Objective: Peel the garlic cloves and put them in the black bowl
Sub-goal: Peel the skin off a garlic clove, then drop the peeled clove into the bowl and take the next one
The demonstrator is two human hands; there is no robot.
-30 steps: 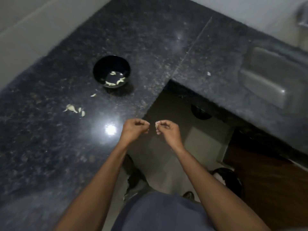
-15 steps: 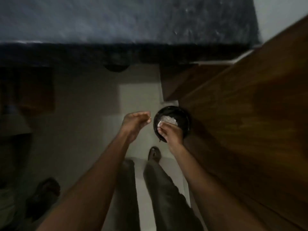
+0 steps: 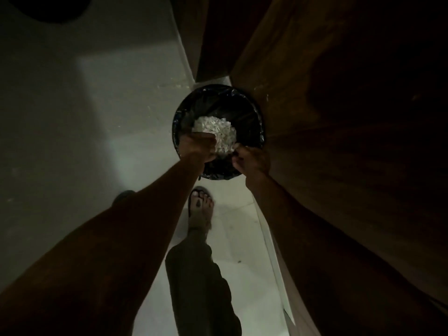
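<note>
I am leaning over the bin (image 3: 252,110), a round black one lined with a dark bag, standing on the pale floor (image 3: 72,117) hard against the wooden cupboard (image 3: 339,117) at its three o'clock side. A heap of white papery skins (image 3: 215,129) lies inside it, toward the middle. My left hand (image 3: 200,147) hangs over the bin's eight o'clock edge with the fingers curled in; the picture is too dim and smeared for me to tell whether it holds anything. My right hand (image 3: 252,158) is over the five o'clock edge, fingertips bunched together on a small pale scrap, which I take to be either the garlic clove or a bit of its skin; I cannot say which. My sandalled foot (image 3: 201,207) is planted at six o'clock from the bin. By my reckoning this is the peeling step, with the skin being shed straight into the bin so that it stays off the worktop. The black bowl is nowhere in this view, and neither is the worktop, so the next move calls for straightening up, turning back to them, and dropping the bare clove into that bowl. The care needed is to let go of skin only here and keep the clove pinched.
</note>
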